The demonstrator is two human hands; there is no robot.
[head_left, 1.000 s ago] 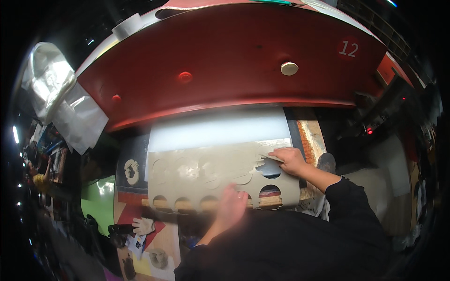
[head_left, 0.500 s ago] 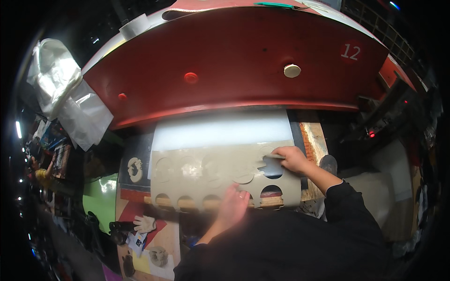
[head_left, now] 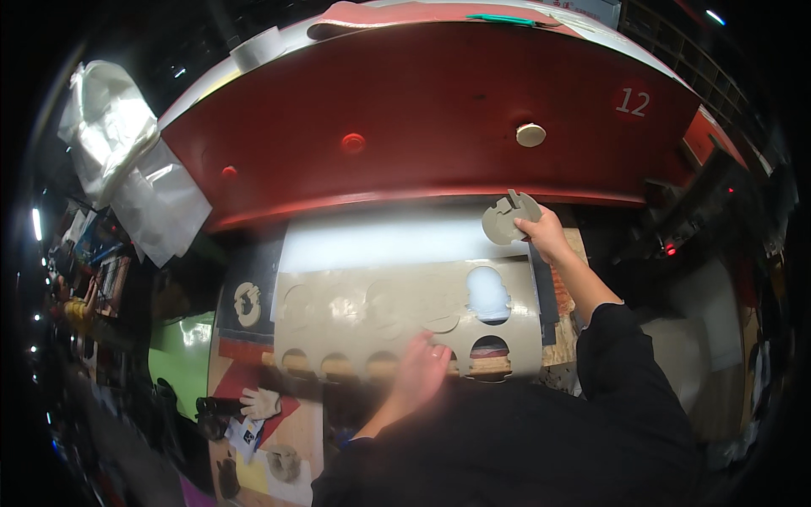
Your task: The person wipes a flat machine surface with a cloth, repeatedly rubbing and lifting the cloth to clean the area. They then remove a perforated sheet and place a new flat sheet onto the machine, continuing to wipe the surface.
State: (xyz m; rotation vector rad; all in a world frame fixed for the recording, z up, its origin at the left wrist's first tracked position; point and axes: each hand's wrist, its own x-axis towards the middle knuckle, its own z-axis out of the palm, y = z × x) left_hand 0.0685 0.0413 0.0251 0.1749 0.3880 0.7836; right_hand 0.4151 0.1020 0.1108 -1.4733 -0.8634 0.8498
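A grey-beige sheet (head_left: 346,325) with cut rounded shapes lies over a white sheet (head_left: 380,239). Its front row has several cut-out holes showing wood beneath. My right hand (head_left: 547,236) is closed on a flat rounded cut-out piece (head_left: 500,226) of the same colour, notched along its edges, raised above the white sheet's far right part. Below it is an oval hole (head_left: 487,296) in the beige sheet. My left hand (head_left: 418,369) rests at the sheet's front edge between holes, its fingers bunched against the material, close to a cut shape still lying in place (head_left: 439,316).
A long red machine panel (head_left: 422,110) spans the far side. A ring-shaped beige scrap (head_left: 247,304) lies left of the sheet. Clear plastic film (head_left: 160,211) hangs at the far left. A white glove (head_left: 261,403) lies at lower left. Dark machine parts (head_left: 676,211) stand at right.
My right hand has lifted the cut-out piece out of the beige sheet and moved it up and away, leaving a full oval hole. My left hand has stayed in place.
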